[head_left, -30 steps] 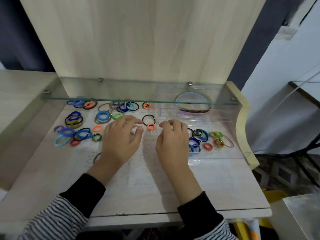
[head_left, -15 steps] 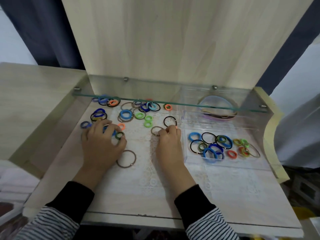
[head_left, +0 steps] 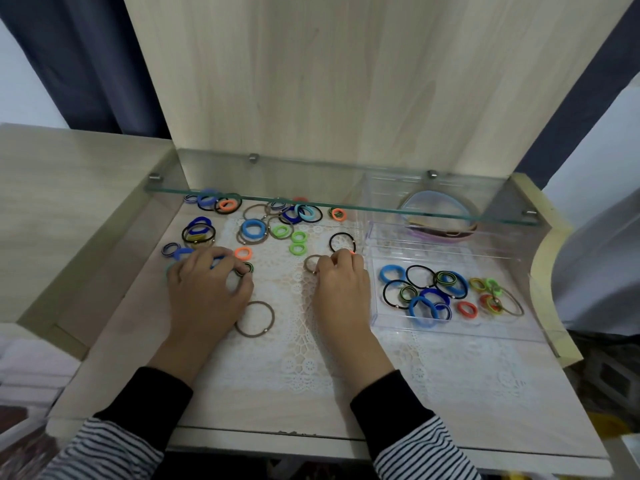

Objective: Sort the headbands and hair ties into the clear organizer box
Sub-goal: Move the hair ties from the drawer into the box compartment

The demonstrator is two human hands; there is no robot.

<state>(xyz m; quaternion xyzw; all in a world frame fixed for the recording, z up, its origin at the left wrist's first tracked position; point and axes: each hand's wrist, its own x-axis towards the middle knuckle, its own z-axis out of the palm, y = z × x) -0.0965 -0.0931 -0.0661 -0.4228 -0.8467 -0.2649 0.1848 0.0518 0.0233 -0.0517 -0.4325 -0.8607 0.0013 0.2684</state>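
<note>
Hands first, since the head camera, our only view, looks down on both. Our left hand (head_left: pixel 207 289) lies palm down on the desk (head_left: pixel 114 341), fingers bent over some blue ties, with the forefinger tip touching a green-and-black striped tie (head_left: pixel 246 268). We cannot tell whether it grips anything. Our right hand (head_left: pixel 341 289) arches on the lace mat (head_left: pixel 294 348), fingers curled so the tips touch a small brown tie (head_left: pixel 310 262). The thumb is hidden, so we cannot tell whether it pinches the tie or only touches it. A thin black tie (head_left: pixel 342 242) lies just beyond those fingertips, and a large brown tie (head_left: pixel 255 319) lies just beside the left thumb.

To the right stands the clear organizer box (head_left: pixel 450 330). Its near compartment holds sorted hair ties (head_left: pixel 433 289) in blue, black, orange, green and yellow, and headbands (head_left: pixel 440 232) curve in the compartment behind. Loose hair ties (head_left: pixel 256 230) are scattered over the far left of the desk, some of them under the glass shelf (head_left: pixel 339 206).
</note>
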